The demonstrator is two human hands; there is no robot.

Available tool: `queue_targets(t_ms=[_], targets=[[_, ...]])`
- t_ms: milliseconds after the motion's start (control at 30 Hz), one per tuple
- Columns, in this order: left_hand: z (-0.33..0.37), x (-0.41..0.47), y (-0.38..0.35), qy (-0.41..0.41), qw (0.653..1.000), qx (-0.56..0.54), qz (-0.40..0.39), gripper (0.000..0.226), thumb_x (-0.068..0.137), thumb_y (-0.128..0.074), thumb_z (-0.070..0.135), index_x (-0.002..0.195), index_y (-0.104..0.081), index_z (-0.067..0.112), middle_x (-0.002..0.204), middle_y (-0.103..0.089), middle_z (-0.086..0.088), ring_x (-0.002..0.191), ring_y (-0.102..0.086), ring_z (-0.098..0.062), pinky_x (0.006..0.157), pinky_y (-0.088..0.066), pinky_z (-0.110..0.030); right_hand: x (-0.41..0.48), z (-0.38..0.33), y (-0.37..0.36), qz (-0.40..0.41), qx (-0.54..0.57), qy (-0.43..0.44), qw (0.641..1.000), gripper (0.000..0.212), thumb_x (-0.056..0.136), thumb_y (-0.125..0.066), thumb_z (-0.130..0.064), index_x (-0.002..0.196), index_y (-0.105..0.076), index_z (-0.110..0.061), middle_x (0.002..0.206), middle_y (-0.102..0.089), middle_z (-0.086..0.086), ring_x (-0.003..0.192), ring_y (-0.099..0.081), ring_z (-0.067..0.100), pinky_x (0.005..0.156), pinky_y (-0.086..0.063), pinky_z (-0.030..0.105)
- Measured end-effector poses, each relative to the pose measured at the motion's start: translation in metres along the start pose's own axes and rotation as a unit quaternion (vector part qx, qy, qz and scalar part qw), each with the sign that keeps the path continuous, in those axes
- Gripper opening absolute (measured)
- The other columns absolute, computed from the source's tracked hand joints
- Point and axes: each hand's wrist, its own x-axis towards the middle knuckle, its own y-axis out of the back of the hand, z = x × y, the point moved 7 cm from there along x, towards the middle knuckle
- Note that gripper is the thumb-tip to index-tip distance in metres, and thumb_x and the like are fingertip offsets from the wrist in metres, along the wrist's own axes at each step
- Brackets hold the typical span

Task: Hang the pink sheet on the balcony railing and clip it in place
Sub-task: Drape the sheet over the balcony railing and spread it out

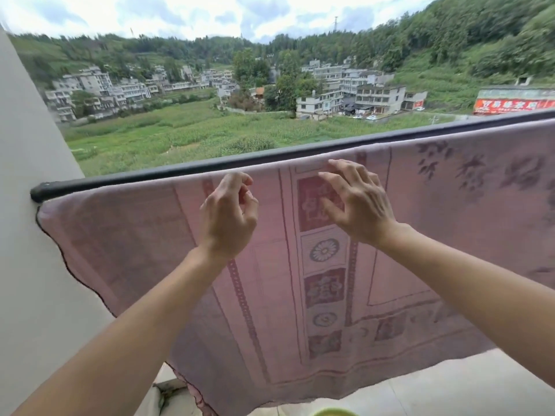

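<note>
At the far left, a pale wall [27,235] takes the end of the dark balcony railing [180,171], and the pink sheet [300,295] starts right beside that joint, its scalloped edge sagging down close to the wall. It already lies folded over the rail and runs off the right of the view, so the hanging looks done; no clip shows anywhere. Next comes the left hand [229,214], held just under the rail with its fingers curled and thumb near the fingertips, gripping nothing that I can see, perhaps just off a pinch of the top fold. Beside it the right hand [357,202] has its fingers spread, tips resting on the cloth at the fold, most likely smoothing it so it sits even. Between the hands the fold lies flat, a fair spot for a peg. Lower down the hem hangs free above the tiled floor [420,391], with plenty of room to work
</note>
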Motion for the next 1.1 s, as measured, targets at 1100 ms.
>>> queue_targets(t_ms=[1100], targets=[[0.496,-0.111,-0.685,-0.252,0.801,-0.074,-0.538,0.034,0.088,-0.05,0.023,0.121,-0.054,0.016,0.119,-0.059,-0.008,0.108,-0.055,-0.031,0.079,-0.043,-0.034,-0.445,0.624,0.187,-0.295,-0.17,-0.62,0.707,0.045,0.092,-0.052,-0.041,0.134,-0.05,-0.024,0.137,-0.054,0.002,0.123,-0.051,0.025,0.091,-0.042,0.035]])
